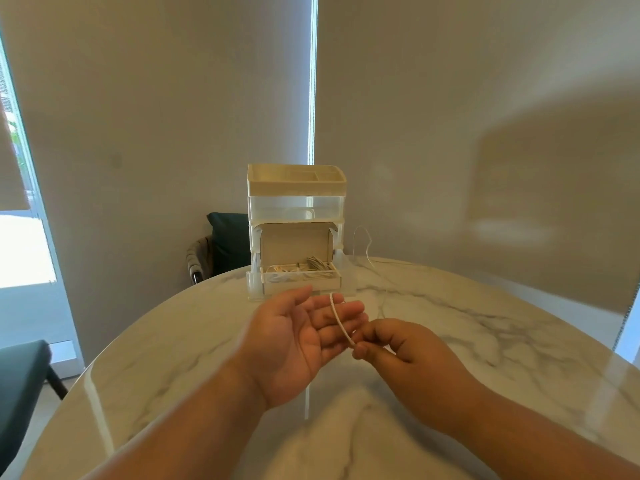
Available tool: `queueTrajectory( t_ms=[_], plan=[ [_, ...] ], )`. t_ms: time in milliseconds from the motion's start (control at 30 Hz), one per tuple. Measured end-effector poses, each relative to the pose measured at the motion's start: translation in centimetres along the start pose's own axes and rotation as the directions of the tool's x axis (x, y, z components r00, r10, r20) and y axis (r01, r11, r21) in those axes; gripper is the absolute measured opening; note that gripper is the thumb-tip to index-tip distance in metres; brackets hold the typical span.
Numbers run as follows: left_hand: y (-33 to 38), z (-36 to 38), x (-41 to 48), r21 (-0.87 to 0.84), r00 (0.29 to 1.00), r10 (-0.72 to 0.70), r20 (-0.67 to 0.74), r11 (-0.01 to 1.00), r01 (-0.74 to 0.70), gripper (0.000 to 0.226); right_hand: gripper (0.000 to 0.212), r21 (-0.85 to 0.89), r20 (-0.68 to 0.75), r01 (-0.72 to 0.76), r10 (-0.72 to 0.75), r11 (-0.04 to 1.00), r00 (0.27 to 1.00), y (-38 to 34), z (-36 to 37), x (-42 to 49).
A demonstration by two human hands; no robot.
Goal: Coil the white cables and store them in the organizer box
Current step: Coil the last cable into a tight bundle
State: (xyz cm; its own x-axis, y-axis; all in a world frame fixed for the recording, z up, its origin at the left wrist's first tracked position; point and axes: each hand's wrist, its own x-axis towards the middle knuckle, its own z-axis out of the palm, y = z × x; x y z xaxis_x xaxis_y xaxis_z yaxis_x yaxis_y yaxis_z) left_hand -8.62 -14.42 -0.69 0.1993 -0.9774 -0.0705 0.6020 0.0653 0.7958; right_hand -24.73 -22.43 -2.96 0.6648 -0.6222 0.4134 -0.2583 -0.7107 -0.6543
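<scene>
Left hand: the left hand [294, 337] is held palm up over the desk with its fingers straight and apart, gripping nothing; it only offers its fingers as a form to wind on.
Right hand: the right hand [398, 344] has its thumb and forefinger pinched together on the white cable, just beside the left fingertips.
Cable in hand: the white cable [338, 320] lies in one curve across the left fingers. From the hands a thin slack length runs away over the desk and rises in a loop just right of the organizer box.
Done so far: the organizer box [296, 206] stands at the far edge, and the open compartment [294, 244] at its foot, lid up, already holds coiled cables [317, 266]. I would say at least one is stored.
Left to do: this cable looks barely begun, with one turn at most. To my eye nearly its whole length is yet to be wound, then carried to the compartment.
Surface: a round desk [502, 341] of pale marble with grey veins, glossy enough to show streaks of light.
Room: beige roller blinds [156, 98] cover the wall behind, with a bright slit between them and a window [20, 251] at the left. A dark cushioned chair [227, 244] sits behind the desk and another seat [19, 379] at the near left.
</scene>
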Motion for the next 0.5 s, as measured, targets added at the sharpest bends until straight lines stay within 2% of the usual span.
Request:
queueTrajectory(
  t_ms=[233,400,500],
  plan=[
    [-0.17,0.08,-0.19,-0.118,0.995,0.095,-0.025,0.988,-0.098,0.047,0.02,-0.001,0.045,-0.018,0.018,1.0,0.999,-0.32,0.39,-0.07],
    [-0.04,0.24,-0.34,-0.084,0.996,0.091,0.024,0.993,-0.088,0.053,0.021,-0.074,0.113,-0.011,0.019,0.997,0.993,-0.11,0.33,0.07],
    [0.12,0.19,-0.44,-0.087,0.994,0.1,0.045,0.992,-0.096,0.032,0.017,-0.14,0.168,0.009,0.015,0.99,0.986,0.07,0.54,0.16]
  ],
)
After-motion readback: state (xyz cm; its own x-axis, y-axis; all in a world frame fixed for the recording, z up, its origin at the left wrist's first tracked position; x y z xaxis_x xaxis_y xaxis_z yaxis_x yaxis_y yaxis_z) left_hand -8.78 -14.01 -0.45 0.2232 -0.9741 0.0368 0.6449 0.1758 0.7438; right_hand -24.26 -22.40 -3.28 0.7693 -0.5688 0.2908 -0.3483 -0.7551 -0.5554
